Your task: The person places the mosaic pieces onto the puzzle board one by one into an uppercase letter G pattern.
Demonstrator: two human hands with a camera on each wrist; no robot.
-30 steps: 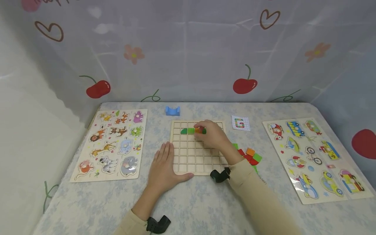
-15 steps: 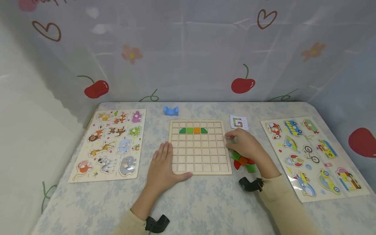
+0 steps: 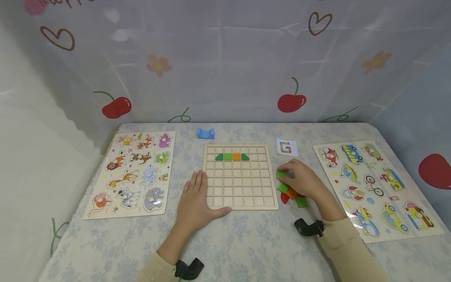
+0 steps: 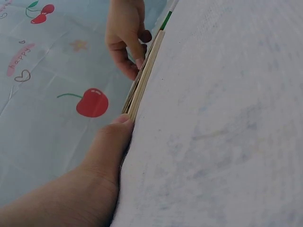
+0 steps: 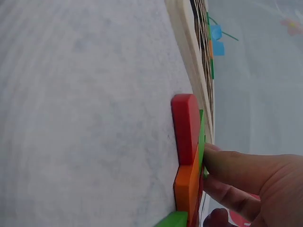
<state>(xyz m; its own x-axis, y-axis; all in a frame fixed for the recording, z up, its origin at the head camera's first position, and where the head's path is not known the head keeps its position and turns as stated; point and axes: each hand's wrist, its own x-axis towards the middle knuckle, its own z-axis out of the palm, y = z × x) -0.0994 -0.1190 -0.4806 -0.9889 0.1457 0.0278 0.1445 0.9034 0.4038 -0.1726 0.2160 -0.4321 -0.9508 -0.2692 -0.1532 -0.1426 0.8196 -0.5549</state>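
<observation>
In the head view, right of centre, the right hand [image 3: 301,181] is laid over a small heap of coloured tiles [image 3: 291,194] on the table [image 3: 246,243], just beside the right edge of the grid board [image 3: 239,177]. A green tile [image 3: 280,174] is pinched at the fingertips at the heap's upper left. The left hand [image 3: 195,203] lies flat with straight fingers against the board's lower left corner, its grip released. Four tiles [image 3: 232,157] are seated in the board's second row.

In the left wrist view, the thumb [image 4: 118,127] is pressed to the thin board edge [image 4: 144,75] at centre left.

In the right wrist view, at lower centre, fingers [image 5: 236,165] are closed on the stacked tiles, red [image 5: 185,127] and orange [image 5: 184,182] among them. The tiles are judged light, rigid and smooth, thin enough to slip, so they are best taken by opposite edges between thumb and fingertip.
</observation>
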